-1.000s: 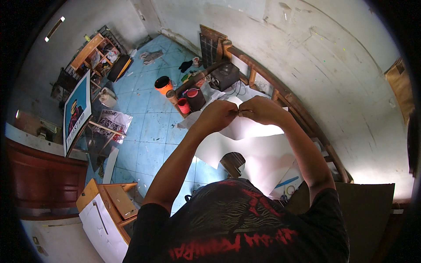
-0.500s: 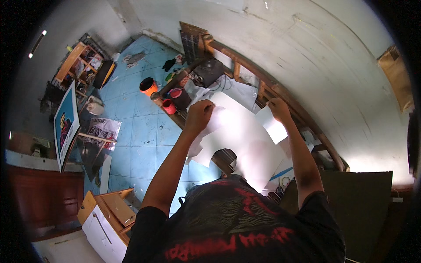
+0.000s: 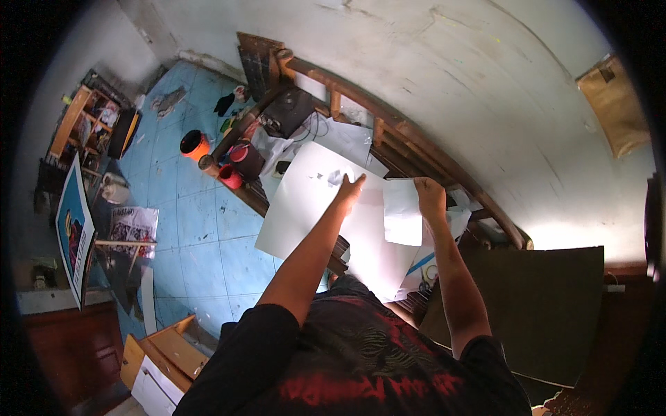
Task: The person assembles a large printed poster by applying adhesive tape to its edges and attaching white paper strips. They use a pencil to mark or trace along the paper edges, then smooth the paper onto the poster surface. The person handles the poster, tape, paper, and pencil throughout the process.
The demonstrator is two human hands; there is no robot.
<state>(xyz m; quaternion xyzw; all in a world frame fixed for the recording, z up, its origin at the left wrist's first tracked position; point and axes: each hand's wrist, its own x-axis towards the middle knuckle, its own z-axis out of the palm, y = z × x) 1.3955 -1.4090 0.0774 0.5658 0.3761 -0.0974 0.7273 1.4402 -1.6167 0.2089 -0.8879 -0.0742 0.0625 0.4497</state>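
My right hand [image 3: 431,197] pinches the top right corner of a small white sheet of paper [image 3: 402,215], which hangs flat and upright. Beneath and to its left lies a large white sheet [image 3: 298,201], with small grey marks near its upper part. My left hand [image 3: 350,194] is over that large sheet beside the marks, thumb and forefinger apart; its other fingers are mostly hidden. A slatted wooden bench [image 3: 409,163] carries the papers. Close to my right forearm lie scissors [image 3: 429,274] and a blue strip [image 3: 421,262].
An orange bucket [image 3: 195,144] stands on the blue tiled floor [image 3: 198,222]. Red containers [image 3: 230,176] and a black box [image 3: 288,111] sit at the bench's far end. A dark board [image 3: 527,305] leans at right, a drawer cabinet [image 3: 163,357] at lower left.
My left hand has moved right across the large sheet, toward the right hand. The small sheet has turned more upright. The large sheet now extends further left, and the whole view has shifted.
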